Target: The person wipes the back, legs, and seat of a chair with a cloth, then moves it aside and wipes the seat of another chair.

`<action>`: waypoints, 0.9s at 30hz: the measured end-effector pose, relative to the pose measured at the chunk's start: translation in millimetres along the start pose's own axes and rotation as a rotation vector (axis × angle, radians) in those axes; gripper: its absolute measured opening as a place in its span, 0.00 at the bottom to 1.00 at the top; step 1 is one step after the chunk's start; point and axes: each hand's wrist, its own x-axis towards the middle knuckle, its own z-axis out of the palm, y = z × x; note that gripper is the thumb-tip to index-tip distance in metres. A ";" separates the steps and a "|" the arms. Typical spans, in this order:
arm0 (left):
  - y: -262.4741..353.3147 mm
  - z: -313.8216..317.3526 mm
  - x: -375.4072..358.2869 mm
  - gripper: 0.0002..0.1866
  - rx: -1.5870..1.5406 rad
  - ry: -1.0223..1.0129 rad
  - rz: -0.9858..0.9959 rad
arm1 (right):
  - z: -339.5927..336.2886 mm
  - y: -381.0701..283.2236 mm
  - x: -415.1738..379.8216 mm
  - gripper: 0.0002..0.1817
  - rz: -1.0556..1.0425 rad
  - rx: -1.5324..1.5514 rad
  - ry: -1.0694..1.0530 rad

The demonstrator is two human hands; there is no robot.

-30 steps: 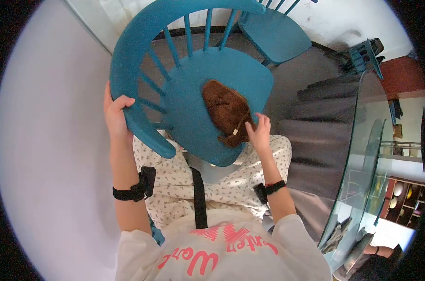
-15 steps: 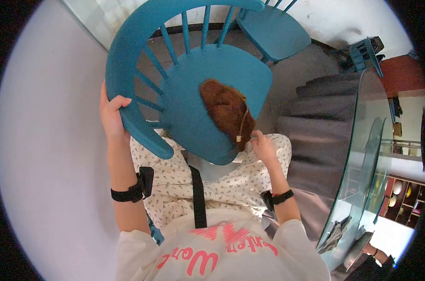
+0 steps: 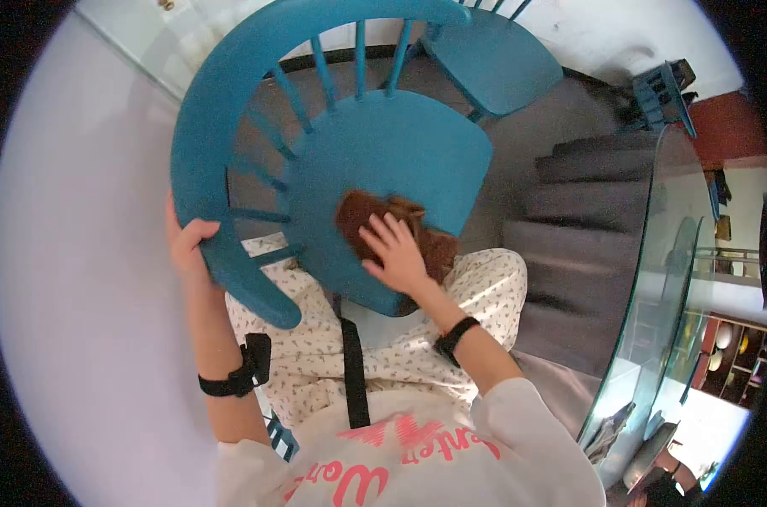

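Observation:
A blue wooden chair with a curved, spindled back stands in front of my knees. My left hand is wrapped round the left end of its back rail. On the seat lies a brown cloth, bunched up near the front edge. My right hand lies on top of the cloth with its fingers spread, hiding part of it. Black straps with small devices are on both of my wrists.
Another blue chair stands behind, at the upper right. Dark stairs run down the right side beside a glass railing. A white wall is close on the left. Part of a person shows at the lower right.
My right hand has moved left from the cloth's edge onto its top and opened. The cloth looks more folded. The chair back and my left hand sit slightly lower and further left in view.

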 end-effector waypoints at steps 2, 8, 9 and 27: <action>3.8 3.7 -1.3 0.42 0.004 -0.020 -0.026 | -5.4 4.5 -4.8 0.33 -0.014 0.035 -0.034; 1.9 -0.1 -7.4 0.40 0.055 0.054 -0.019 | -17.2 49.7 23.8 0.34 -0.013 0.042 -0.008; -2.3 -7.6 -7.2 0.40 0.062 0.040 -0.022 | -18.3 59.6 32.4 0.34 0.000 0.044 -0.002; 11.7 6.4 -27.7 0.44 0.159 0.169 0.000 | -91.9 239.7 106.9 0.26 1.020 -0.035 0.382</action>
